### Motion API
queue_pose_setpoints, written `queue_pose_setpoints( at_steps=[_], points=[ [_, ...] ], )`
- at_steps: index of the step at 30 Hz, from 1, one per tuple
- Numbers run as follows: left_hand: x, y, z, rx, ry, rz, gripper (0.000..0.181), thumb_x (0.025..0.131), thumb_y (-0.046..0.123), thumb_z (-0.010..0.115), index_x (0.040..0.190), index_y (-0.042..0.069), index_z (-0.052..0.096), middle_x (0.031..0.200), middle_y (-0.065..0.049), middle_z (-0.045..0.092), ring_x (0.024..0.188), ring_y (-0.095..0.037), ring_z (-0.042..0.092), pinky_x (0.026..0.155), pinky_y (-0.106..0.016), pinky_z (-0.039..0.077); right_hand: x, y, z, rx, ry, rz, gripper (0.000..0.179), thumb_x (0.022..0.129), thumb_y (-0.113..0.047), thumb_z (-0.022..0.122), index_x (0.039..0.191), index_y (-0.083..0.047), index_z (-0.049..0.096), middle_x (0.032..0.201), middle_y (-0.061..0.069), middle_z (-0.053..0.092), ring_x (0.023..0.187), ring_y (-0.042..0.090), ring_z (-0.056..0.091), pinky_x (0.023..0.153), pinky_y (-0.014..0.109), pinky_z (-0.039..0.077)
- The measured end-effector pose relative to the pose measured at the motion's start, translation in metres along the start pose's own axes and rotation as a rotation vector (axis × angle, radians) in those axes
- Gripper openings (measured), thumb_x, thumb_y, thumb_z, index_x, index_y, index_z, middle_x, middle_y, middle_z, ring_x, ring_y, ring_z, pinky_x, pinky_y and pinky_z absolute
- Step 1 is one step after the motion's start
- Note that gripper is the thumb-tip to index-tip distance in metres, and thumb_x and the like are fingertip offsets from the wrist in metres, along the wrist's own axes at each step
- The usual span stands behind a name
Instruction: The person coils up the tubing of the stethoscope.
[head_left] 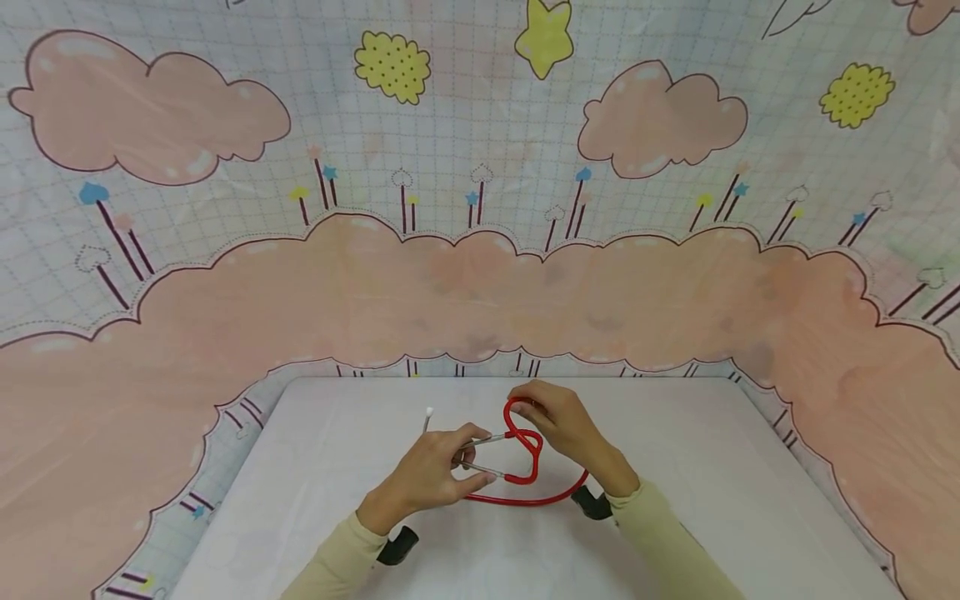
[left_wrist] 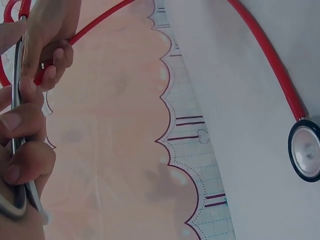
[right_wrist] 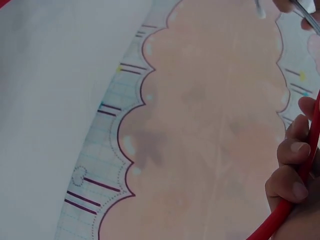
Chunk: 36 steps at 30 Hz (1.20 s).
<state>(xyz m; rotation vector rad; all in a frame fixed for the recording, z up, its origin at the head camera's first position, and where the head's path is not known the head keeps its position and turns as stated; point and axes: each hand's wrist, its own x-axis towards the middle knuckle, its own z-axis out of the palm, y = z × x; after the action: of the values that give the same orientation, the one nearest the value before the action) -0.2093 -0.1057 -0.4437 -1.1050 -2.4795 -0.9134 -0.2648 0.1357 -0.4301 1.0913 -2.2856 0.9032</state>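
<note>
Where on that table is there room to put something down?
The table looks bare left of the left hand and right of the right hand, out to the side edges. It's crowded between the hands, where the stethoscope loops.

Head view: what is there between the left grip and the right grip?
The stethoscope's red tubing and slim metal tubes bridge the stretch between the left grip and right grip, as the head view shows.
</note>
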Motion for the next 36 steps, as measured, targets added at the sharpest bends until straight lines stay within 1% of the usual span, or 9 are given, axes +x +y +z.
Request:
queue_pose_setpoints(
  at_steps=[4, 8, 15, 18, 22, 26, 31, 33, 36],
  points=[
    [0.001, 0.003, -0.001, 0.001, 0.02, 0.011, 0.043, 0.08, 0.031, 0.081, 0.115, 0.014, 0.062, 0.068, 0.003, 0.058, 0.058, -0.012, 0.051, 0.057, -0.013, 0.039, 0.001, -0.002, 0.005, 0.034, -0.04, 0.033, 0.02, 0.093, -0.027, 0.063, 0.103, -0.012, 0.07, 0.09, -0.001, 0.071, 0.076, 0.007, 0.06, 0.071, 0.02, 0.055],
    [0.002, 0.004, -0.002, 0.006, 0.031, 0.012, 0.044, 0.08, 0.03, 0.081, 0.115, 0.013, 0.062, 0.069, 0.001, 0.06, 0.059, -0.016, 0.053, 0.058, -0.013, 0.04, 0.002, -0.003, 0.008, 0.047, -0.051, 0.042, 0.014, 0.091, -0.02, 0.066, 0.102, -0.012, 0.07, 0.09, -0.001, 0.071, 0.076, 0.007, 0.061, 0.072, 0.021, 0.056],
    [0.001, 0.004, 0.0, -0.015, 0.075, 0.012, 0.043, 0.08, 0.028, 0.081, 0.114, 0.012, 0.061, 0.068, 0.004, 0.057, 0.061, 0.003, 0.042, 0.057, -0.013, 0.042, -0.003, -0.005, 0.015, 0.044, -0.083, 0.109, 0.014, 0.092, -0.017, 0.066, 0.105, -0.011, 0.07, 0.094, 0.002, 0.073, 0.082, 0.014, 0.066, 0.077, 0.024, 0.058],
    [0.001, 0.004, 0.001, -0.02, 0.1, 0.019, 0.046, 0.08, 0.028, 0.081, 0.118, 0.011, 0.06, 0.068, 0.003, 0.057, 0.06, 0.002, 0.043, 0.057, -0.013, 0.042, -0.004, -0.005, 0.018, 0.045, -0.086, 0.108, 0.014, 0.092, -0.012, 0.066, 0.106, -0.01, 0.069, 0.095, 0.003, 0.073, 0.084, 0.017, 0.067, 0.079, 0.029, 0.058],
    [0.002, 0.002, 0.002, -0.02, 0.129, 0.015, 0.056, 0.08, 0.028, 0.082, 0.128, 0.01, 0.059, 0.068, 0.003, 0.057, 0.059, 0.0, 0.043, 0.057, -0.013, 0.041, -0.003, -0.005, 0.019, 0.037, -0.087, 0.107, 0.022, 0.088, 0.002, 0.067, 0.107, -0.008, 0.07, 0.097, 0.005, 0.074, 0.088, 0.021, 0.069, 0.081, 0.036, 0.059],
    [0.003, -0.002, 0.002, -0.027, 0.132, 0.027, 0.063, 0.082, 0.029, 0.081, 0.136, 0.009, 0.058, 0.069, 0.004, 0.056, 0.06, -0.002, 0.044, 0.057, -0.012, 0.039, -0.004, -0.005, 0.02, 0.041, -0.101, 0.152, 0.034, 0.084, 0.013, 0.064, 0.109, -0.007, 0.072, 0.1, 0.007, 0.075, 0.092, 0.024, 0.07, 0.082, 0.039, 0.059],
    [0.003, -0.007, 0.001, -0.08, 0.069, 0.039, 0.065, 0.084, 0.024, 0.076, 0.143, 0.008, 0.052, 0.073, 0.005, 0.053, 0.064, 0.001, 0.042, 0.057, -0.012, 0.041, -0.006, -0.006, 0.022, 0.062, -0.106, 0.224, 0.025, 0.088, 0.002, 0.066, 0.111, -0.006, 0.073, 0.103, 0.01, 0.075, 0.09, 0.025, 0.07, 0.08, 0.038, 0.059],
    [0.003, -0.008, 0.001, -0.1, 0.046, 0.037, 0.065, 0.085, 0.022, 0.075, 0.144, 0.008, 0.05, 0.074, 0.006, 0.053, 0.065, 0.002, 0.041, 0.057, -0.012, 0.042, -0.007, -0.005, 0.023, 0.068, -0.115, 0.248, 0.024, 0.09, -0.003, 0.067, 0.112, -0.005, 0.073, 0.098, 0.009, 0.075, 0.084, 0.023, 0.069, 0.077, 0.035, 0.059],
    [0.004, -0.008, 0.001, -0.102, 0.039, 0.039, 0.064, 0.087, 0.02, 0.073, 0.145, 0.008, 0.048, 0.074, 0.006, 0.052, 0.065, 0.003, 0.04, 0.057, -0.012, 0.041, -0.011, -0.003, 0.026, 0.061, -0.145, 0.279, 0.021, 0.092, -0.009, 0.066, 0.112, -0.006, 0.073, 0.088, 0.006, 0.075, 0.078, 0.019, 0.067, 0.074, 0.029, 0.058]
  ],
)
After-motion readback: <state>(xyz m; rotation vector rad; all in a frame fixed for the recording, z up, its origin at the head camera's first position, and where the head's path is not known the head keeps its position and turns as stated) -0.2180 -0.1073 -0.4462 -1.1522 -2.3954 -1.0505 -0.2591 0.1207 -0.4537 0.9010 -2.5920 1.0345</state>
